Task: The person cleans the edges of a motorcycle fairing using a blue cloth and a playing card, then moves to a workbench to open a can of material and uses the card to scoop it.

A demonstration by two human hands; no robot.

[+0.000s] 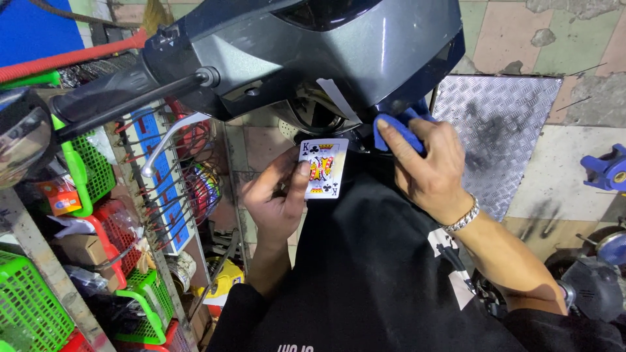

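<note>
My left hand (277,199) holds a playing card (322,169), face up, by its left edge, just under the front of a dark grey scooter (313,45). My right hand (427,163) grips a blue tool handle (394,130) pressed against the underside of the scooter's front body; a metal bracelet sits on that wrist. The tool's tip is hidden behind the scooter panel. The card lies a little left of the blue handle, not touching it. My black shirt fills the lower middle of the view.
The scooter's handlebar grip and brake lever (166,140) stick out to the left. Shelves with green and red baskets (98,221) stand along the left. A metal tread plate (502,130) lies on the tiled floor at right, near a blue tool (606,169).
</note>
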